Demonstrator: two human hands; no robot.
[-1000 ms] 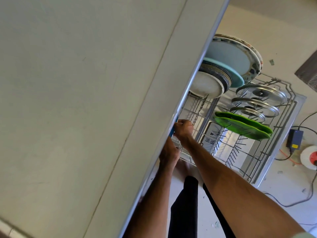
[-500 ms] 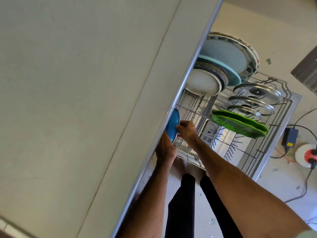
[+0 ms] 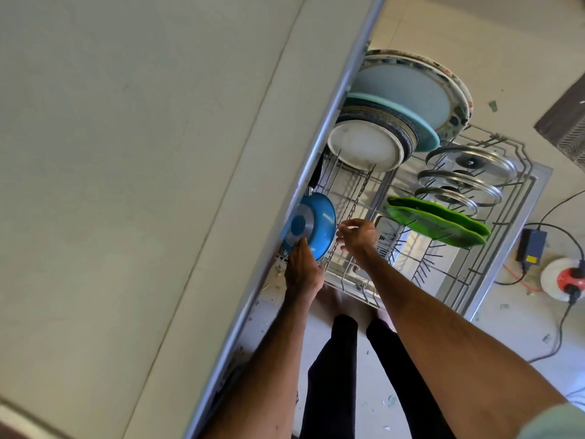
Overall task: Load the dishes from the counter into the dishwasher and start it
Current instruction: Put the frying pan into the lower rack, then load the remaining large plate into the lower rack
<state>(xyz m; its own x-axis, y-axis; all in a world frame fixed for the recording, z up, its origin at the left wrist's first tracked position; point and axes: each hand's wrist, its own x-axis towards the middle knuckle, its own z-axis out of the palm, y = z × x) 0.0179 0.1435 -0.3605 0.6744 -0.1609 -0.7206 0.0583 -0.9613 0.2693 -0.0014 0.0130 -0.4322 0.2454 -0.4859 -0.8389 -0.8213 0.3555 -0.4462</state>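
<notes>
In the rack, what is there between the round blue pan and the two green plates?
Head view: only the right hand and bare tines of the wire dishwasher rack lie between the round blue pan and the two green plates.

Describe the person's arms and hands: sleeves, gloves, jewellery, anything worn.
Both forearms are bare. The left hand and right hand wear no gloves, and no ring or watch shows. Only a pale green sleeve edge appears on the right arm, at the frame's lower corner.

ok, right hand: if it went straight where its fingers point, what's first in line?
Most likely the blue pan: the right hand points left at its rim across a short gap. Depth is unclear, so it might pass in front.
</notes>
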